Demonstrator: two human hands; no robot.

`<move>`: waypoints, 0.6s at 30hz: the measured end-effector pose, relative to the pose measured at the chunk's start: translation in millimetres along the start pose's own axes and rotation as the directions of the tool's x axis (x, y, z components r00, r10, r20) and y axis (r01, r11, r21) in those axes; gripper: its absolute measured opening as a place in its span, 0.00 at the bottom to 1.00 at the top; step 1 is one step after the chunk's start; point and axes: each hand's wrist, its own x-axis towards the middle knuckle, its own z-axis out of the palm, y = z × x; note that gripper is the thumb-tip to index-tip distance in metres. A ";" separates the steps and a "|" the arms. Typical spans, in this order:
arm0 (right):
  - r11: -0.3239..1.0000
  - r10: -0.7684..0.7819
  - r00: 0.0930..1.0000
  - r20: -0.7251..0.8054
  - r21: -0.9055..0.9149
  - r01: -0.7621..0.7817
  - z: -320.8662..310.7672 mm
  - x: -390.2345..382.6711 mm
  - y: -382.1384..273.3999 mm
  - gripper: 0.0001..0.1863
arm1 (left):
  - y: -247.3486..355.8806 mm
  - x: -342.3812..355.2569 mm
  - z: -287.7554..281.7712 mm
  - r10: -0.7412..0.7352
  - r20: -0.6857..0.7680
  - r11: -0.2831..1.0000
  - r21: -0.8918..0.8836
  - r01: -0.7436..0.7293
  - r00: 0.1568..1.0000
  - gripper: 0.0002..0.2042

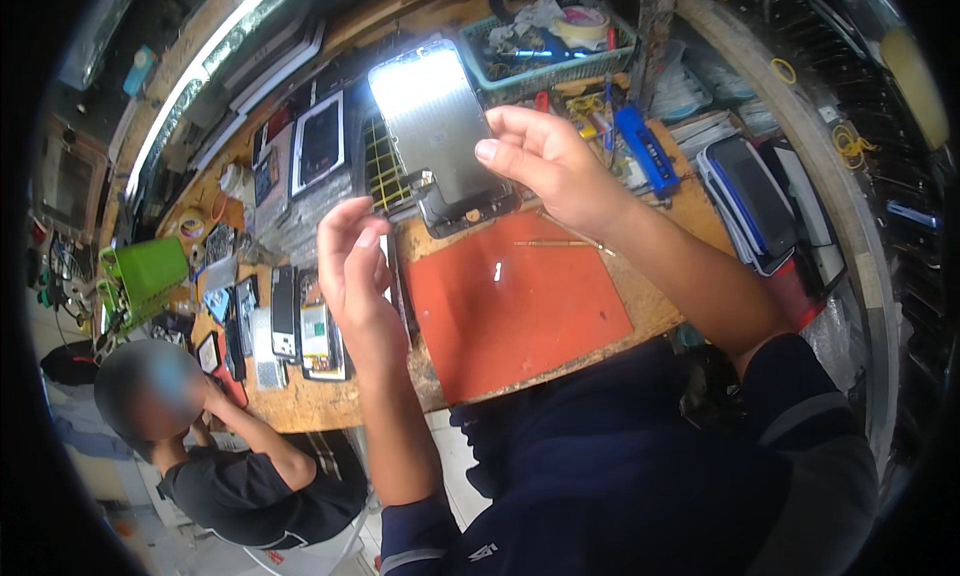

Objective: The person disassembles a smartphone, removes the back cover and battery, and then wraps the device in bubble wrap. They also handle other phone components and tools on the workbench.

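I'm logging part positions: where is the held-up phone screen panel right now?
In the head view, the panel is at upper centre, gripped at its right edge by the right hand, with the teal basket to its upper right.

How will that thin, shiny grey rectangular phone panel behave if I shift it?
The panel is probably stiff: it shows no sag, gripped at one edge by the right hand. Bright glare suggests a smooth, possibly slippery face. Its thinness hints at fragility.
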 end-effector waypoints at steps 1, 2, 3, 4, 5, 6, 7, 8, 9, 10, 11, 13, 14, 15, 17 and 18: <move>1.000 0.028 0.999 -0.015 -0.002 -0.028 -5.1 1.6 -3.7 0.08 | -0.7 13.9 1.9 -0.110 0.107 0.994 0.012 0.110 0.988 0.16; 0.999 0.013 1.000 -0.005 0.037 -0.013 -9.8 2.4 -5.2 0.10 | -3.8 26.8 5.0 -0.162 0.252 0.985 -0.016 0.171 0.954 0.14; 0.997 0.073 0.995 -0.074 -0.013 -0.074 -12.9 3.6 -3.5 0.11 | -8.9 40.8 8.9 -0.216 0.493 0.946 -0.109 0.305 0.843 0.13; 0.997 0.070 0.992 -0.102 -0.025 -0.073 -15.6 3.6 0.6 0.11 | -17.9 49.9 16.3 -0.217 0.601 0.914 -0.150 0.376 0.769 0.12; 0.998 0.056 0.991 -0.122 -0.013 -0.058 -18.9 4.3 6.9 0.12 | -29.5 53.1 25.0 -0.229 0.535 0.935 -0.112 0.338 0.813 0.12; 0.993 0.114 0.983 -0.143 0.006 -0.114 -24.3 1.7 13.5 0.14 | -43.2 53.5 35.6 -0.235 0.468 0.953 -0.062 0.297 0.852 0.13; 0.992 0.120 0.978 -0.170 -0.004 -0.123 -29.0 -1.3 21.6 0.15 | -56.5 54.8 44.8 -0.245 0.443 0.956 -0.037 0.291 0.862 0.13; 0.977 0.203 0.954 -0.222 -0.012 -0.211 -34.9 -4.0 29.3 0.15 | -67.9 53.2 49.2 -0.254 0.464 0.950 -0.046 0.309 0.849 0.13; 0.972 0.233 0.951 -0.201 0.047 -0.228 -41.0 -7.5 36.0 0.18 | -79.9 44.7 55.1 -0.262 0.432 0.928 -0.132 0.348 0.863 0.13; 0.987 0.157 0.978 -0.134 0.063 -0.150 -45.4 -8.2 42.2 0.20 | -89.7 40.7 59.7 -0.267 0.431 0.896 -0.217 0.386 0.862 0.13; 0.989 0.144 0.986 -0.088 0.056 -0.140 -48.1 -9.5 46.9 0.22 | -95.2 34.7 59.2 -0.296 0.400 0.899 -0.190 0.395 0.867 0.13; 0.989 0.108 0.994 0.014 0.097 -0.109 -44.6 -15.5 52.5 0.28 | -100.9 24.2 56.2 -0.337 0.324 0.888 -0.202 0.413 0.884 0.13; 0.988 0.126 0.992 0.002 0.087 -0.126 -41.5 -15.7 53.0 0.28 | -101.2 21.0 56.6 -0.331 0.290 0.899 -0.192 0.393 0.898 0.13; 0.989 0.122 0.993 -0.006 0.089 -0.121 -37.3 -17.2 51.9 0.28 | -100.2 18.5 56.5 -0.265 0.294 0.918 -0.213 0.334 0.918 0.13; 0.986 0.146 0.989 -0.002 0.087 -0.145 -34.1 -17.9 46.1 0.28 | -96.1 13.8 57.9 -0.208 0.279 0.940 -0.210 0.271 0.938 0.13; 0.982 0.158 0.987 0.010 0.099 -0.159 -34.0 -18.3 42.2 0.28 | -93.4 11.9 58.6 -0.185 0.276 0.945 -0.214 0.248 0.943 0.13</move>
